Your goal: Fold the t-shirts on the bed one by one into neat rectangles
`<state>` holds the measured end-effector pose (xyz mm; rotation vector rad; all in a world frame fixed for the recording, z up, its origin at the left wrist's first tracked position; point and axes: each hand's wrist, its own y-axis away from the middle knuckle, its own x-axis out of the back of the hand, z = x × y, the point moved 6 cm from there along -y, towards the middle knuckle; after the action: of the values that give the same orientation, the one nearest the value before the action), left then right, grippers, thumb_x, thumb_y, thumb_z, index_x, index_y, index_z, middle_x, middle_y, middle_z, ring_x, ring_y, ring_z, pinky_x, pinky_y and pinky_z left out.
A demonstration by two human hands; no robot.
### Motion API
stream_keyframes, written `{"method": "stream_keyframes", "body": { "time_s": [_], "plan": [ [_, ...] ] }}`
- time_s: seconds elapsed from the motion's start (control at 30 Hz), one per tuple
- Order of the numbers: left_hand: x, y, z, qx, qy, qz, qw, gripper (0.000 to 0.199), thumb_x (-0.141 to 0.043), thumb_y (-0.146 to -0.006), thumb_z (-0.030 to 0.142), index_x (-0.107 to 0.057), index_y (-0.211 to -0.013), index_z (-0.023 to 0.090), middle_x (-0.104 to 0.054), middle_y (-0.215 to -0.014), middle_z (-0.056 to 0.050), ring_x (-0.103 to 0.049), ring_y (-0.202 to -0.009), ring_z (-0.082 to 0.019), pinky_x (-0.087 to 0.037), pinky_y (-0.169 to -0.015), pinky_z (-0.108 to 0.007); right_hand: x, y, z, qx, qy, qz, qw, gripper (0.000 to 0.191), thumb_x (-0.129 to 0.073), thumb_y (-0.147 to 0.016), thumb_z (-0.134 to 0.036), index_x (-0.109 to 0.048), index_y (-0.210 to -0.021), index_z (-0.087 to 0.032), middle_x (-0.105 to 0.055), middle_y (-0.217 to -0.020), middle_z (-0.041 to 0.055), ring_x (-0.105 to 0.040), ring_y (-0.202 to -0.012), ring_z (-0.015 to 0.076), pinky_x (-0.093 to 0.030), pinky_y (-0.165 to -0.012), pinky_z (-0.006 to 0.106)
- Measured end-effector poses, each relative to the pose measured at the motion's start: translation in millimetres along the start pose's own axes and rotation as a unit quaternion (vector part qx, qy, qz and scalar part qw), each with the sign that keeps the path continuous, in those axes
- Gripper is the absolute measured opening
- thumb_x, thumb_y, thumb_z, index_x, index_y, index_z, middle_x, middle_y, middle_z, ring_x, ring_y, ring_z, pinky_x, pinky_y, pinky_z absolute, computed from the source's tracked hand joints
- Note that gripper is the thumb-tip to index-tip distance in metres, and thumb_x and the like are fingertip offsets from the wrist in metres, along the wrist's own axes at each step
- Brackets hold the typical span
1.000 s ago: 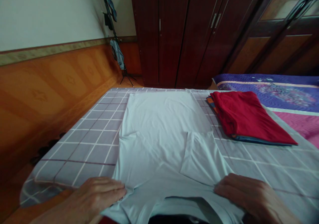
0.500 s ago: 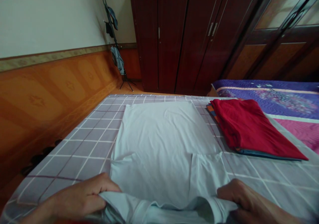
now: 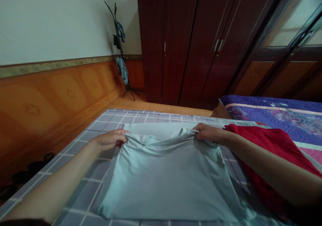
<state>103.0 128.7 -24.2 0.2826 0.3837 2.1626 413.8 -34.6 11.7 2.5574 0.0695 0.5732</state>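
Note:
A pale blue-grey T-shirt (image 3: 168,179) lies on the checked grey bedsheet (image 3: 83,182), its collar end lifted and carried over toward the far hem. My left hand (image 3: 113,139) pinches the shirt at the left of the neckline. On the other side of the collar, my right hand (image 3: 207,133) grips the shoulder fabric. Both hands are closed, with cloth bunched between the fingers. A flat strip of the shirt's lower part shows beyond the raised collar. The sleeves are mostly hidden under the folded cloth.
Folded red cloth (image 3: 271,142) lies to the right, partly behind my right forearm. Beyond it is a purple floral bedspread (image 3: 274,108). A dark red wardrobe (image 3: 181,45) and a coat stand (image 3: 120,45) stand at the back. An orange-panelled wall (image 3: 62,108) runs along the left.
Both hands have moved away from me, bringing the shirt's collar end from the near edge up over the body toward the far hem. The shirt is now doubled over.

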Motion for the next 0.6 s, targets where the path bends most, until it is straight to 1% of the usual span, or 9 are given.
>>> {"method": "stream_keyframes", "body": {
  "time_s": [0.1, 0.17, 0.23, 0.3, 0.33, 0.4, 0.47, 0.53, 0.6],
  "plan": [
    [18.5, -38.3, 3.8, 0.002, 0.011, 0.03, 0.999, 0.026, -0.064, -0.056, 0.019, -0.064, -0.081, 0.014, -0.06, -0.065, 0.001, -0.05, -0.055, -0.011, -0.038, -0.051, -0.021, 24.2, -42.7, 1.5, -0.006, 0.01, 0.038, 0.999, 0.012, -0.046, -0.048, -0.015, -0.057, -0.053, -0.016, -0.056, -0.046, -0.002, -0.046, -0.038, 0.0094, -0.032, -0.036, 0.019],
    [22.9, -54.6, -0.5, 0.016, -0.005, 0.039, 0.999, 0.035, -0.067, -0.059, 0.025, -0.062, -0.092, 0.014, -0.061, -0.07, 0.0, -0.051, -0.055, -0.011, -0.036, -0.049, -0.02, 35.3, -63.9, 11.7, -0.009, 0.011, 0.069, 0.998, 0.004, -0.051, -0.053, -0.016, -0.055, -0.052, -0.017, -0.054, -0.044, -0.0021, -0.046, -0.038, 0.0094, -0.032, -0.036, 0.019],
    [21.8, -63.0, -4.3, 0.009, -0.023, 0.041, 0.999, 0.043, -0.068, -0.065, 0.033, -0.059, -0.103, 0.016, -0.063, -0.079, -0.001, -0.054, -0.06, -0.012, -0.036, -0.049, -0.019, 42.7, -77.2, 23.9, -0.004, 0.006, 0.098, 0.995, 0.006, -0.055, -0.061, -0.022, -0.057, -0.059, -0.017, -0.058, -0.05, -0.001, -0.05, -0.044, 0.0104, -0.037, -0.041, 0.019],
    [18.0, -67.0, -5.5, -0.015, -0.034, 0.04, 0.999, 0.044, -0.066, -0.071, 0.041, -0.057, -0.106, 0.016, -0.064, -0.088, -0.003, -0.057, -0.068, -0.014, -0.038, -0.053, -0.019, 47.1, -83.7, 33.8, 0.004, 0.001, 0.122, 0.993, 0.015, -0.055, -0.069, -0.032, -0.06, -0.07, -0.018, -0.063, -0.06, 0.0002, -0.056, -0.052, 0.0118, -0.042, -0.048, 0.02],
    [16.6, -68.8, -6.1, -0.023, -0.037, 0.044, 0.998, 0.044, -0.064, -0.074, 0.045, -0.057, -0.105, 0.015, -0.064, -0.088, -0.004, -0.058, -0.07, -0.014, -0.039, -0.056, -0.02, 48.4, -85.5, 37.2, 0.007, 0.001, 0.13, 0.991, 0.02, -0.054, -0.073, -0.036, -0.061, -0.074, -0.018, -0.065, -0.064, 0.0008, -0.057, -0.056, 0.0123, -0.043, -0.051, 0.02],
    [16.5, -73.8, -8.2, -0.026, -0.059, 0.064, 0.996, 0.044, -0.061, -0.076, 0.05, -0.058, -0.098, 0.013, -0.063, -0.082, -0.003, -0.057, -0.069, -0.015, -0.04, -0.058, -0.022, 49.7, -88.5, 41.0, 0.004, 0.01, 0.144, 0.99, 0.027, -0.052, -0.076, -0.042, -0.062, -0.077, -0.017, -0.065, -0.065, 0.0016, -0.058, -0.058, 0.013, -0.044, -0.053, 0.022],
    [20.9, -80.4, -9.4, -0.028, -0.112, 0.106, 0.988, 0.044, -0.059, -0.075, 0.054, -0.059, -0.089, 0.012, -0.061, -0.074, -0.001, -0.055, -0.064, -0.015, -0.038, -0.056, -0.022, 50.6, -91.9, 41.5, -0.002, 0.03, 0.158, 0.987, 0.029, -0.05, -0.078, -0.042, -0.062, -0.076, -0.016, -0.064, -0.062, 0.0021, -0.057, -0.056, 0.0133, -0.043, -0.051, 0.023],
    [27.6, -85.2, -7.3, -0.04, -0.191, 0.163, 0.967, 0.042, -0.057, -0.075, 0.056, -0.06, -0.078, 0.014, -0.058, -0.065, 0.002, -0.052, -0.059, -0.015, -0.035, -0.053, -0.022, 52.1, -94.6, 39.3, -0.004, 0.063, 0.179, 0.982, 0.029, -0.049, -0.078, -0.04, -0.064, -0.074, -0.015, -0.063, -0.06, 0.0025, -0.056, -0.055, 0.0141, -0.042, -0.05, 0.023],
    [33.1, -84.8, -1.5, -0.053, -0.285, 0.231, 0.929, 0.039, -0.053, -0.076, 0.053, -0.058, -0.067, 0.016, -0.054, -0.058, 0.003, -0.051, -0.056, -0.015, -0.032, -0.051, -0.023, 54.3, -93.7, 34.8, 0.003, 0.108, 0.211, 0.972, 0.028, -0.05, -0.078, -0.036, -0.065, -0.071, -0.014, -0.062, -0.06, 0.0036, -0.057, -0.058, 0.0163, -0.041, -0.052, 0.025]
  ]
}}
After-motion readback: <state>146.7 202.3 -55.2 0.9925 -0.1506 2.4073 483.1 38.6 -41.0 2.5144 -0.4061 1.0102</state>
